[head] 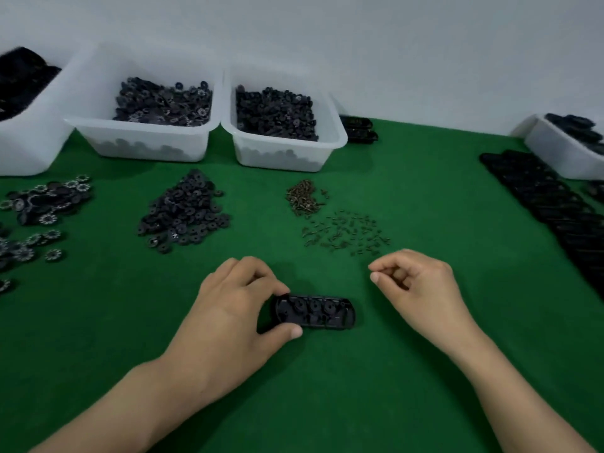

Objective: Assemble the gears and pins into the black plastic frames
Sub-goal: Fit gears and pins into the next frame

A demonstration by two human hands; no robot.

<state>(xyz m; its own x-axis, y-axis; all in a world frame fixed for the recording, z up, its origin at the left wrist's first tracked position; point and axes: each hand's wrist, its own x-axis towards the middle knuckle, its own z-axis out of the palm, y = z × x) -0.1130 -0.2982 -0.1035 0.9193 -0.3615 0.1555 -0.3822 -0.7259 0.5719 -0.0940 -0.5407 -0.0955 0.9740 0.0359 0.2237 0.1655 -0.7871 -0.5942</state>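
- My left hand [242, 305] grips the black frame [315, 311] by its 9 o'clock end, thumb on the near edge and fingers on the far edge.
- The frame lies flat on the green mat [327, 387] just in front of me, with gears seated inside it.
- My right hand [418, 289] hovers at the frame's 2 o'clock, fingers curled and thumb close to forefinger; I cannot tell whether they pinch anything.
- Loose pins [346, 232] lie at 12 o'clock, a gear pile [184, 214] at 11 o'clock, and a row of frames [549, 204] at 2 o'clock.
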